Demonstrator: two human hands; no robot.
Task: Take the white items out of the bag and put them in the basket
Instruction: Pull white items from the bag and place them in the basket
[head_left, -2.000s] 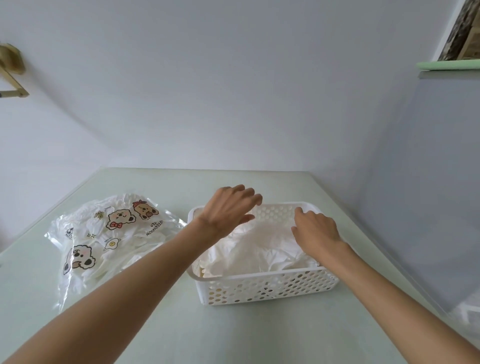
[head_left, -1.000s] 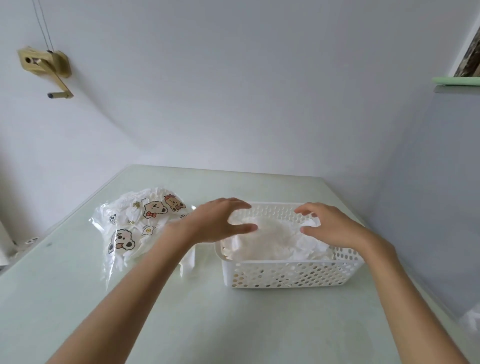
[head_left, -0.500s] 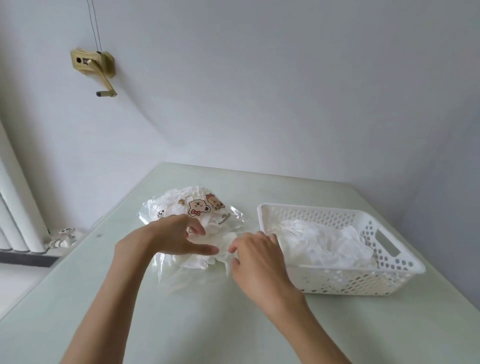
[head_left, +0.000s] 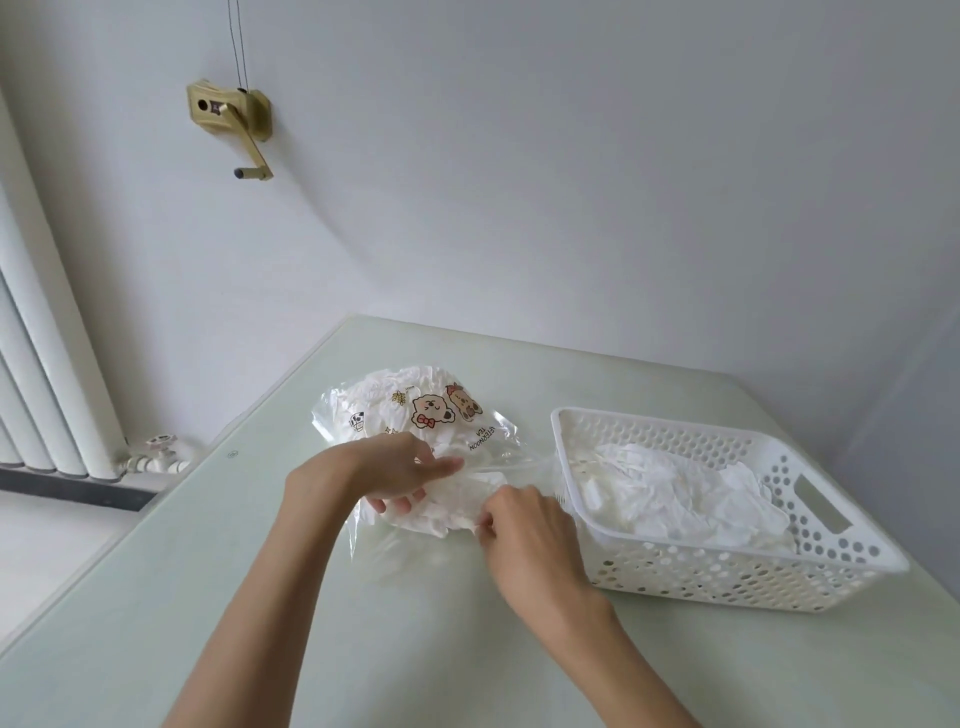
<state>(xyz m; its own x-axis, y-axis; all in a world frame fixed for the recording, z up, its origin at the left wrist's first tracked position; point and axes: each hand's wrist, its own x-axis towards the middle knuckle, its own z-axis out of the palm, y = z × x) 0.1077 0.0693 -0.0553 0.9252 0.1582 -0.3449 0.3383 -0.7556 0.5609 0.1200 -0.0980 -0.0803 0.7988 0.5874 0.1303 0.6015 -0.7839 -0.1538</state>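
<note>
a person's two bare hands work at the mouth of a clear plastic bag (head_left: 415, 415) printed with cartoon bears, which lies on a pale green table (head_left: 311, 623) just left of a white perforated plastic basket (head_left: 727, 571). the left hand (head_left: 384, 470) grips the bag's near end, thumb stretched across the top and fingers curled under a wad of white crumpled items (head_left: 441, 506) bulging from the opening. the right hand (head_left: 524, 530) comes in from the basket side, its fingertips pinching that same white wad at the bag's mouth; how many fingers close on it cannot be told, as the back of the hand hides them. a strip of clear film stretches from the bag towards the basket's near left corner. more white items fill the far end of the bag beneath the printed bears. inside the basket, a loose heap of white items (head_left: 675, 499) already lies against its floor and walls. on the wall behind hangs a brass-coloured hand crank (head_left: 234, 117), and a white radiator (head_left: 36, 374) stands at the left edge.
</note>
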